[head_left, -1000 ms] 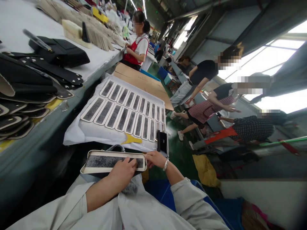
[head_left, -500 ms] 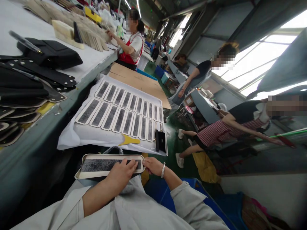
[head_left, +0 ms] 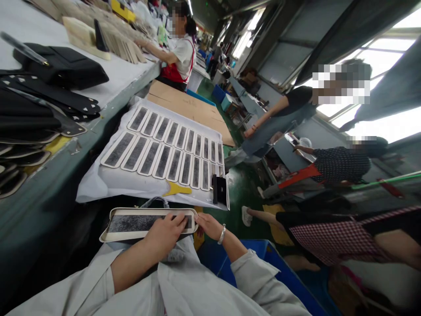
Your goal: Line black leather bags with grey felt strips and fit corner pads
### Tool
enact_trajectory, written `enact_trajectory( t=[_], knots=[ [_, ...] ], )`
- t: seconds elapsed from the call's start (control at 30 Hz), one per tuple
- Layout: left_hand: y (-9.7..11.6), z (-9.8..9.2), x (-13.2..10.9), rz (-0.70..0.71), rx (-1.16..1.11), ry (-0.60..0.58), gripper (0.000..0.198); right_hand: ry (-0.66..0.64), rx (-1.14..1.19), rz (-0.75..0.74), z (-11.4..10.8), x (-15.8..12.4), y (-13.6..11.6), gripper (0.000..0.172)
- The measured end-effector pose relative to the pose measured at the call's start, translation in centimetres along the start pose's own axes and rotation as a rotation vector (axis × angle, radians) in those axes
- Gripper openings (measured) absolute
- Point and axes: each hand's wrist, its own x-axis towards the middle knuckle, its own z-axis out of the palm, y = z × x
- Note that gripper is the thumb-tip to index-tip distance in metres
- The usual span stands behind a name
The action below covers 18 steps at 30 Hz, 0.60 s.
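Note:
A long cream-edged strip with a dark grey felt centre (head_left: 138, 223) lies across my lap. My left hand (head_left: 163, 235) rests on its right half, fingers pressed on the felt. My right hand (head_left: 208, 225) pinches the strip's right end, a bracelet on the wrist. Just beyond, two rows of several like strips (head_left: 164, 147) lie side by side on a white sheet (head_left: 98, 184). A yellow scraper (head_left: 176, 189) and a small black block (head_left: 219, 190) sit on the sheet's near edge.
Black leather pieces (head_left: 42, 101) are stacked on the long table (head_left: 46, 184) at left. A brown cardboard sheet (head_left: 187, 109) lies past the strips. A person in a red apron (head_left: 179, 52) works further along the table. Other people (head_left: 286, 109) move in the aisle at right. A blue crate (head_left: 263, 272) stands by my right arm.
My hands and the strip have stayed in place. The person in the apron reached onto the table. The people in the aisle shifted, one in a checked skirt coming closer at right.

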Motion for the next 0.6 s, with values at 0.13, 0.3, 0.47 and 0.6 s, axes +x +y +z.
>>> enact_trajectory(
  t=[0.13, 0.3, 0.47, 0.6],
  knots=[
    [-0.2, 0.0, 0.2, -0.01, -0.022, 0.004, 0.049, -0.002, 0.077, -0.014, 0.1, 0.4, 0.4, 0.051],
    [-0.7, 0.4, 0.5, -0.012, -0.078, -0.002, 0.049, -0.045, 0.187, 0.029, 0.0, 0.5, 1.0, 0.068],
    [-0.9, -0.1, 0.7, -0.018, -0.151, -0.074, 0.055, -0.055, 0.01, 0.099, 0.3, 0.0, 0.5, 0.047],
    [-1.0, 0.1, 0.6, -0.025, -0.146, -0.093, 0.056, 0.09, -0.523, 0.018, 0.7, -0.5, -1.0, 0.019]
  ],
)
